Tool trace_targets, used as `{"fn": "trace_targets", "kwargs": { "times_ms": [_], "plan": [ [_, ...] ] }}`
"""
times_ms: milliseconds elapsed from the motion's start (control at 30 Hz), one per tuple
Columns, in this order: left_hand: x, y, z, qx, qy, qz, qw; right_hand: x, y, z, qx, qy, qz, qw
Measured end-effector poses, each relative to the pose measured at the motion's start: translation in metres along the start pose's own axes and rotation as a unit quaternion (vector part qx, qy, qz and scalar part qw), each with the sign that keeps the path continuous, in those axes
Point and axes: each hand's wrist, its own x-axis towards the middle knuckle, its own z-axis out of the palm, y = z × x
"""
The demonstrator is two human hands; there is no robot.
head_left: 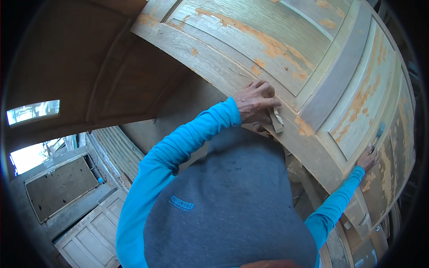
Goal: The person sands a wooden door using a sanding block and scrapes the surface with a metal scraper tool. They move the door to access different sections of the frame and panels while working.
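We see a large wooden panelled door (313, 67) standing before the person, its pale, open-grained timber framed by raised mouldings around sunken rectangular panels, and blotched along the rails with patches of orange-tan filler that look matte and rough against the smoother grey-bleached wood. The left hand (255, 103) rests on a rail of the door near the middle of the picture, fingers drawn together and curled down over a folded piece of sandpaper (277, 119), a stiff, pale strip whose worn edge juts out below the fingertips and lies against the wood just beside an orange patch. The right hand (367, 158) reaches out to the far lower right and lies on the door's surface; its fingers look pressed against the wood, though at this size we cannot tell whether they are spread or together. Both arms wear snug bright-blue sleeves (178, 152), and a soft grey knit top (232, 205) fills the lower middle. At lower left, another pale panelled door (89, 236) lies flat beside a dull brown board (60, 187) with a speckled surface, and a ribbed corrugated sheet (116, 152) leans nearby.
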Motion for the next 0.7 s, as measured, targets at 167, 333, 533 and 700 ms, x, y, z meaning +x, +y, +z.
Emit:
{"fn": "trace_targets", "kwargs": {
  "times_ms": [167, 333, 533, 700],
  "plan": [
    [-0.019, -0.003, 0.015, -0.031, 0.097, 0.041, 0.994, 0.011, -0.023, -0.012, 0.04, -0.027, 0.014, 0.999],
    [-0.069, -0.004, 0.012, -0.02, 0.268, -0.079, 0.96, -0.032, -0.202, -0.103, 0.293, -0.031, -0.068, 0.953],
    [-0.113, -0.042, 0.008, 0.047, 0.314, -0.159, 0.935, -0.108, -0.36, -0.147, 0.403, -0.134, -0.322, 0.846],
    [-0.125, -0.049, 0.008, -0.012, 0.287, -0.179, 0.941, -0.105, -0.394, -0.13, 0.334, -0.139, -0.367, 0.857]
  ]
}}
